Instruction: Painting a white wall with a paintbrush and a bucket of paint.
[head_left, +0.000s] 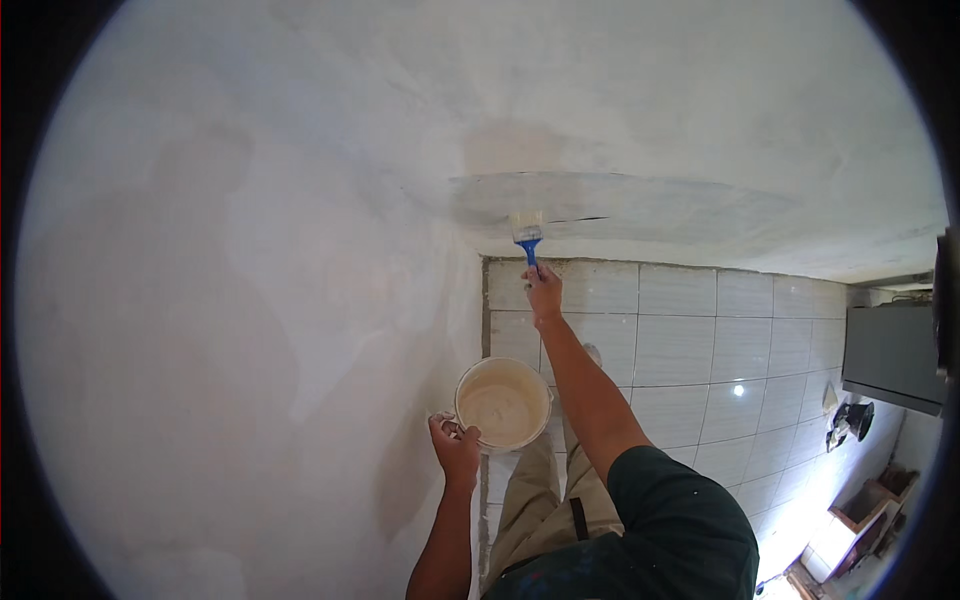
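Note:
My right hand (pixel 543 294) is closed round the blue handle of a wide paintbrush (pixel 529 242). Its pale bristles point away from me and press on the far wall (pixel 680 130), just above the floor. Close to my body, my left hand (pixel 456 448) grips the left side of a round bucket (pixel 542 383). Cream-coloured paint (pixel 505 408) lies inside it. Whether the fingers hold the rim or the handle is hard to tell. A damp-looking patch (pixel 512 145) shows on the wall above the brush, and a thin dark crack (pixel 580 219) runs right of the bristles.
A whitish wall (pixel 200 380) stands close on my left and meets the far wall in a corner. Pale tiles (pixel 675 355) cover the floor. To the right are a grey cabinet-like box (pixel 890 345), a black object (pixel 852 420) and an open wooden-edged box (pixel 866 503).

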